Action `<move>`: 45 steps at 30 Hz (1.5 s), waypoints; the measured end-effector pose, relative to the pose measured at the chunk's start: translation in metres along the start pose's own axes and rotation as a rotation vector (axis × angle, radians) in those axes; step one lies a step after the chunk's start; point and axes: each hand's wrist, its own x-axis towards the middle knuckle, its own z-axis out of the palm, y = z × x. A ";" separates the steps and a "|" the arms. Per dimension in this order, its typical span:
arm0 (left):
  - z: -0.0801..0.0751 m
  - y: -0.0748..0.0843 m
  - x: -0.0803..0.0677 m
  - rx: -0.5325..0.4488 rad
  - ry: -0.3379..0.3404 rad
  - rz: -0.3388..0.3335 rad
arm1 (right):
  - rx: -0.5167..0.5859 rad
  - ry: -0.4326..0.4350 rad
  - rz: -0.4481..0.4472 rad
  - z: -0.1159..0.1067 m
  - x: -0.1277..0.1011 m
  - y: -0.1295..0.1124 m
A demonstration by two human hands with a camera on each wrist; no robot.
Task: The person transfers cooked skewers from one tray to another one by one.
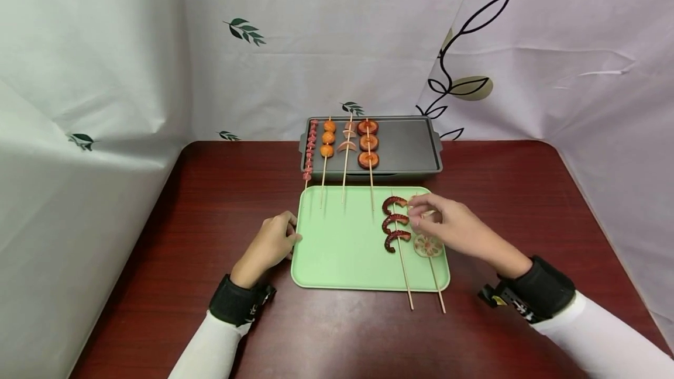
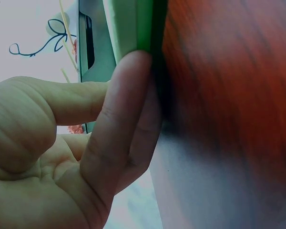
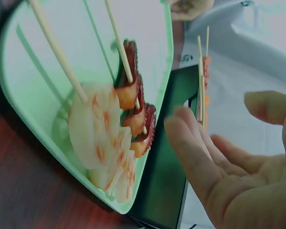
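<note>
The lotus-root skewer (image 1: 429,245) lies on the green tray (image 1: 337,256), just beside a skewer of red curled pieces (image 1: 395,222). The right hand (image 1: 447,224) hovers over its top end, grip released with fingers loosely bent. The left hand (image 1: 268,244) rests on the worktop (image 1: 210,203), straight fingers pressing the tray's left edge.

4 skewers (image 1: 344,151) on grill pan (image 1: 405,148).
</note>
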 end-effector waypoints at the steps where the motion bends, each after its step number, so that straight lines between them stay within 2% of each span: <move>1: 0.000 0.000 0.000 -0.002 -0.001 -0.001 | -0.029 0.042 -0.004 0.000 0.002 0.001; 5: -0.001 0.001 -0.001 0.000 -0.003 -0.003 | -0.013 0.130 -0.009 0.002 0.010 0.003; 12: -0.001 0.003 -0.002 0.006 -0.005 -0.004 | 0.060 0.154 0.016 0.007 0.024 0.005; 16: -0.002 0.003 -0.002 0.007 -0.002 -0.004 | 0.152 0.109 0.034 0.012 0.034 0.004; 24: -0.002 0.001 -0.002 0.007 0.001 0.003 | 0.498 -0.051 0.113 0.017 0.050 0.002; 30: -0.003 0.001 -0.002 0.004 0.005 0.004 | 0.658 -0.110 0.163 0.024 0.064 -0.001; 38: -0.002 0.000 -0.001 -0.003 0.006 0.002 | 0.751 -0.121 0.197 0.032 0.076 -0.004; 45: -0.001 0.000 -0.001 0.002 -0.002 0.001 | 0.678 -0.089 0.209 0.036 0.081 -0.005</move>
